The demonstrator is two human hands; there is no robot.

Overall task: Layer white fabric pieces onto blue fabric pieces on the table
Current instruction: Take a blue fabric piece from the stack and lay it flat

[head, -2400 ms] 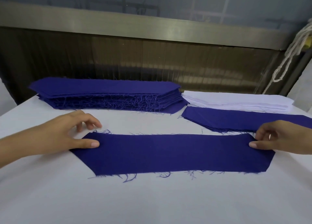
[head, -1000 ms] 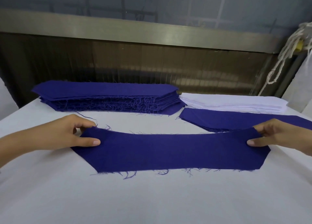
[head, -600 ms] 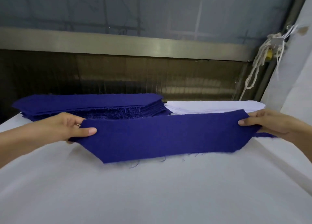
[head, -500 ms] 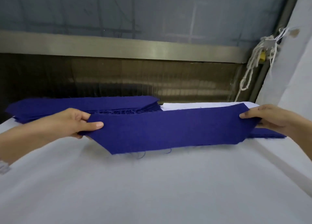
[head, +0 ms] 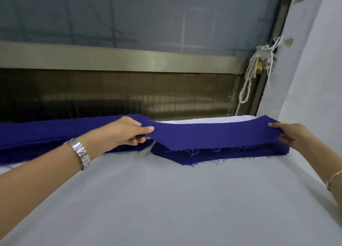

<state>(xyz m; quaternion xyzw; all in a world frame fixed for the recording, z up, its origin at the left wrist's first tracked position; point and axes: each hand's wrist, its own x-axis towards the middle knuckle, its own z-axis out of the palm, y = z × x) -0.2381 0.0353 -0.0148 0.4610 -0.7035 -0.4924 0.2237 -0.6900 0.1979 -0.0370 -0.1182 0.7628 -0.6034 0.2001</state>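
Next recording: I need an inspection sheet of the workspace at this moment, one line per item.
Surface: white table, smooth.
Job's things: one blue piece held over a low blue pile at right; tall blue stack at left; white stack behind the held piece, mostly hidden.
Clutter: nothing seen.
Grippers: left hand pinches the piece's left end; right hand grips its right end.
Cables: nothing seen; only a white rope hanging by the window.
Surroundings: metal rail below the glass; white cloth at right.
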